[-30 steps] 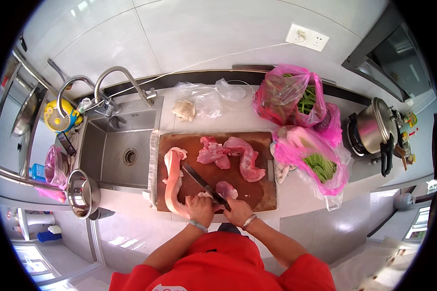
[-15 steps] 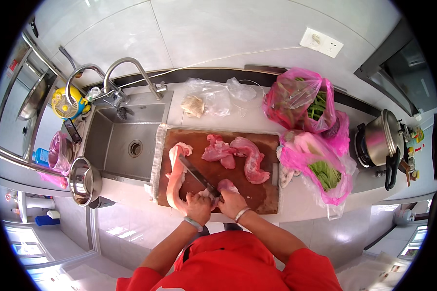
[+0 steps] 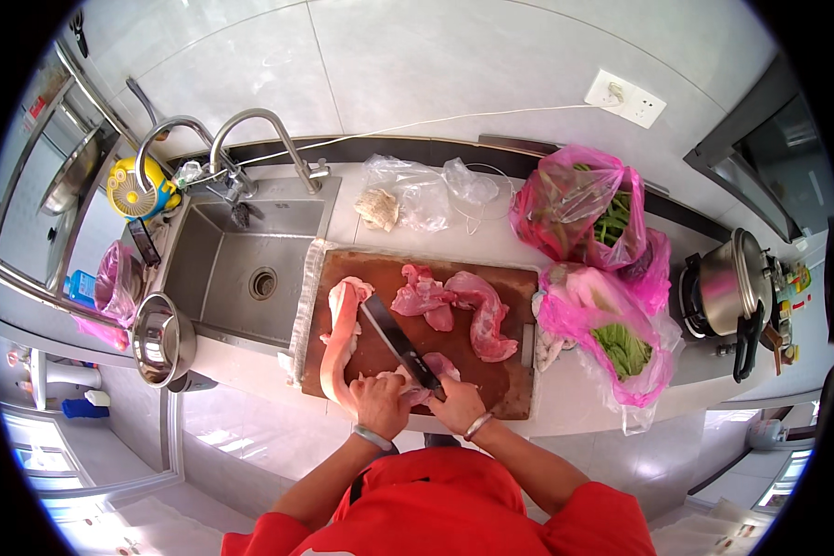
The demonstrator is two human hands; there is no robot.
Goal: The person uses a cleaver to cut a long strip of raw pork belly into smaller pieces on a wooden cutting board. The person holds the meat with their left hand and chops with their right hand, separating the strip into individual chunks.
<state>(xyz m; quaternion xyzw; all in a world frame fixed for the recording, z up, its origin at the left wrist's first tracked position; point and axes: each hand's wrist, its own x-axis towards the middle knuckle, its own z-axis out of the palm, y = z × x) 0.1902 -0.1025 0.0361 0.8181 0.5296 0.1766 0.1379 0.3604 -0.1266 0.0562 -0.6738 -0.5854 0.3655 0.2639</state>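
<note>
A brown cutting board (image 3: 500, 385) lies before me with raw meat on it. My right hand (image 3: 460, 409) is closed round the handle of a knife (image 3: 400, 343), whose broad dark blade points away and to the left. Under and beside the blade is a small piece of meat (image 3: 442, 364). My left hand (image 3: 382, 406) has its fingers bent, pressing on pale meat by the blade's near end. A long strip of pork with skin (image 3: 340, 357) curves along the board's left side. Farther back lie a chunk of red meat (image 3: 423, 295) and a longer curved piece (image 3: 484, 320).
Left of the board is a steel sink (image 3: 218, 296) with curved taps, and a metal bowl (image 3: 162, 343) at its near corner. Pink bags of vegetables (image 3: 570, 208) stand at right, before a pressure cooker (image 3: 727, 283). Clear plastic bags (image 3: 408, 190) lie behind the board.
My right hand and the knife have shifted slightly right, and the blade now shows more of its flat side. The left hand stays on the meat. The whole view has shifted a little.
</note>
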